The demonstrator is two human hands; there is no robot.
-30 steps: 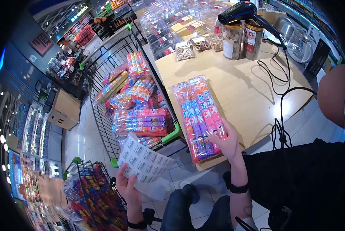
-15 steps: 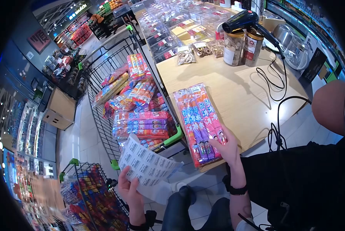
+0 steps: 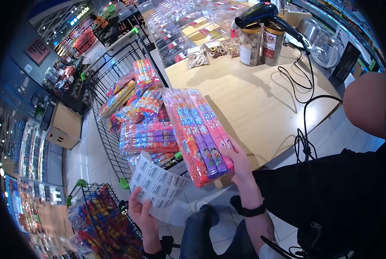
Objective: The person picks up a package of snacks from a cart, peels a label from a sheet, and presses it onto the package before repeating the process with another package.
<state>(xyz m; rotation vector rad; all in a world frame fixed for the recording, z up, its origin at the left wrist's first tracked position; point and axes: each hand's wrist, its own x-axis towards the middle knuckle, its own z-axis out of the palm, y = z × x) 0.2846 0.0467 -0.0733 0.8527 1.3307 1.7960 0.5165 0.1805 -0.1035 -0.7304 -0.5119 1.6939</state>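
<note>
My left hand (image 3: 143,216) pinches the lower edge of a sheet of barcode labels (image 3: 158,181), which curls up in front of the cart. Gripped along its right edge by my right hand (image 3: 237,160) is a clear plastic pack of orange, purple and pink tubes (image 3: 199,134). The pack is tilted, raised over the table's left edge, and its upper end overlaps the view of the cart. Similar packs (image 3: 150,138) lie heaped in the shopping cart (image 3: 104,134) to the left. My right palm and part of the fingers are hidden by the pack.
On the wooden table (image 3: 244,108) are a hair dryer (image 3: 262,17) with its cable, two jars (image 3: 250,45) and several small food bags (image 3: 197,57). A second basket cart (image 3: 106,216) with colourful packs stands at lower left. A person in black (image 3: 313,194) is close on the right.
My right hand has lifted the pack off the table and moved it left toward the cart. The left hand still holds the label sheet. The view has shifted slightly.
</note>
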